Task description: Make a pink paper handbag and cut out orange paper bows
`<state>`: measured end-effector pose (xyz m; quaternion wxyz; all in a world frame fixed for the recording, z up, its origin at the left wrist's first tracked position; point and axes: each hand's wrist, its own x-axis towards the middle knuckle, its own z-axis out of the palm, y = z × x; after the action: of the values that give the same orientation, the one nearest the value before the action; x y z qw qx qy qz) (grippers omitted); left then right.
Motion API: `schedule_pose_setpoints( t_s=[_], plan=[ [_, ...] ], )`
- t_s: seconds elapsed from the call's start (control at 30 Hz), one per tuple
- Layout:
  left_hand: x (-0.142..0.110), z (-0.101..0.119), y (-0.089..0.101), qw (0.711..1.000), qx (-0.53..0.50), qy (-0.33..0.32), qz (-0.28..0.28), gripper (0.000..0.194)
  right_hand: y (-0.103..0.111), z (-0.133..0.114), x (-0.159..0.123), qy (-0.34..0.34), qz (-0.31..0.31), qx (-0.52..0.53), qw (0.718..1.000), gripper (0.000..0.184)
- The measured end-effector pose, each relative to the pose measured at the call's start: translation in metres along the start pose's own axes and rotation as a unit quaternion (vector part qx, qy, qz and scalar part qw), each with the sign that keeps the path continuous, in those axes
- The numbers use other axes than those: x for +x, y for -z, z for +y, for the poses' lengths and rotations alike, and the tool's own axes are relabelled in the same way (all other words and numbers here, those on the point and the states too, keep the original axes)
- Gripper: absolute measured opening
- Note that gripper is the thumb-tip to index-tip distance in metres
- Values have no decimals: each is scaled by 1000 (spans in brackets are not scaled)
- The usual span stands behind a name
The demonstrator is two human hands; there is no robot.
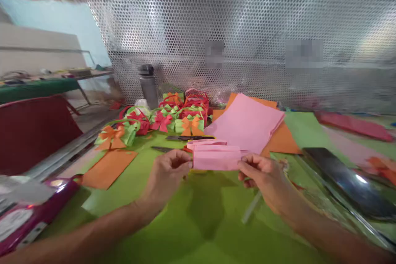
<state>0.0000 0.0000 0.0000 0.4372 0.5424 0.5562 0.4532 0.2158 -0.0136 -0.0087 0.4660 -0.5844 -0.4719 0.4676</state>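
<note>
Between my two hands is a folded pink paper piece (pixel 216 158), held up above the green work surface (pixel 185 231). My left hand (pixel 170 175) pinches its left end between thumb and fingers. At the right end, my right hand (pixel 260 173) has a matching pinch. Just behind it lies another folded pink strip (pixel 207 143). Dark-bladed scissors (pixel 185 137) rest close by, partly covered by the pink paper. A stack of pink sheets (pixel 247 119) spreads behind my right hand, over orange paper (pixel 284 142).
Small paper bags with bows (pixel 185 119) cluster at the back left, near a grey bottle (pixel 149 86). An orange sheet (pixel 108 167) and a purple device (pixel 40 214) lie left. To the right is a black phone (pixel 346 181). A perforated metal panel (pixel 247 29) stands behind.
</note>
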Motion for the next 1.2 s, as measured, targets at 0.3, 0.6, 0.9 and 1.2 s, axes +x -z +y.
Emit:
schedule_pose_setpoints(
  t_s=[0.3,0.6,0.9,1.2],
  plan=[
    [-2,-4,-1,1000,13,-15,-10,12,2,1,-3,7,-3,-9,1000,22],
    [0,-8,0,999,11,8,-30,17,2,2,-4,27,-12,-32,999,22],
    [7,-11,-5,999,27,43,-11,19,4,8,-6,67,-34,-50,996,21],
    [8,-17,-2,998,44,-33,-40,20,4,0,-5,103,-28,-98,989,23]
  ],
)
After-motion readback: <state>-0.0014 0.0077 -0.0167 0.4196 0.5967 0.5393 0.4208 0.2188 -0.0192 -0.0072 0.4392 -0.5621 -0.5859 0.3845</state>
